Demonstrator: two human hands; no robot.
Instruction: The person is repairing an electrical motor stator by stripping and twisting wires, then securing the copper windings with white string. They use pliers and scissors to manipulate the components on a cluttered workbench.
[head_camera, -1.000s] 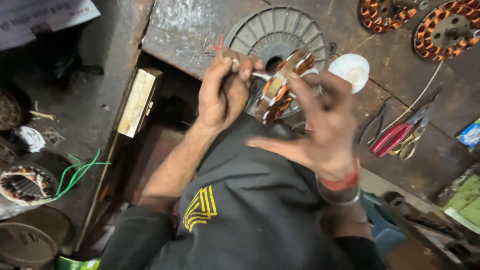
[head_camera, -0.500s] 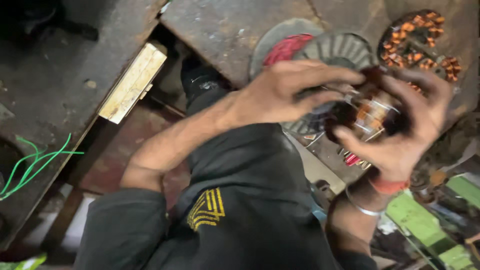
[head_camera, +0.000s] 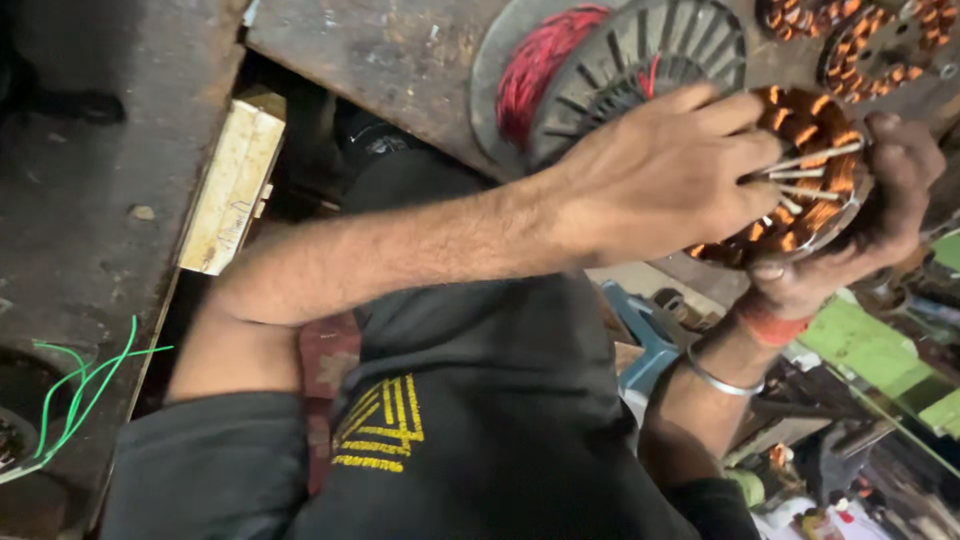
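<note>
We cup copper-wound stator (head_camera: 815, 150) in right hand (head_camera: 870, 240), grip clenched; left hand (head_camera: 660, 175) pinches its white leads (head_camera: 815, 160); fingertips partly hidden.

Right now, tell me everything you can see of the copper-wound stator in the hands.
The stator is a round metal core ringed with orange-brown copper coils around its rim. It is tilted, held up over the dark bench. The right hand cups it from below and behind. The left hand lies across its face, fingers at the pale thin sleeves sticking out from its middle. Its lower left part is hidden.
</note>
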